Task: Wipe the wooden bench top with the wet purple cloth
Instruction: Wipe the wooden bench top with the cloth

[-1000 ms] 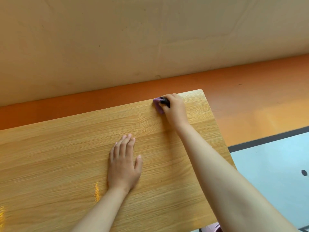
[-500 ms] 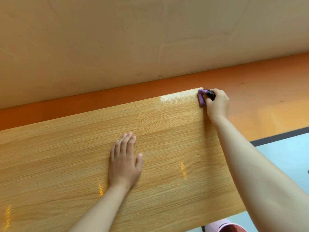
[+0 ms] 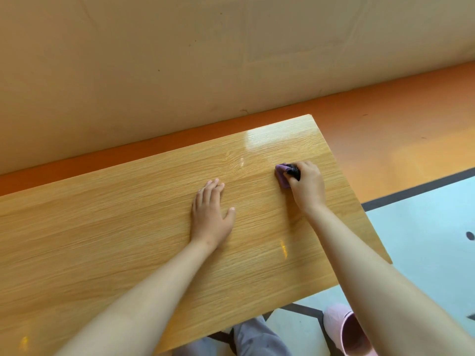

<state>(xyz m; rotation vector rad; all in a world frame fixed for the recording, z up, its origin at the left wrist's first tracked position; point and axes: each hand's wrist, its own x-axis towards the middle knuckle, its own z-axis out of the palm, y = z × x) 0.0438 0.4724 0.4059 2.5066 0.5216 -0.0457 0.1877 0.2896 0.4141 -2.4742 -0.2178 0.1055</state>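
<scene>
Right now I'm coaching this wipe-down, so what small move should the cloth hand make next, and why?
Probably slide the right hand and purple cloth leftward along the bench top. A wet sheen shows only near the far right corner, while the wood by the flat left hand looks dry, and that hand may soon need to shift aside.

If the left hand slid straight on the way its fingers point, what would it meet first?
Nothing on the bench top: the left hand points to the far edge, with bare wood ahead. The purple cloth in the right hand lies off to the side.
</scene>
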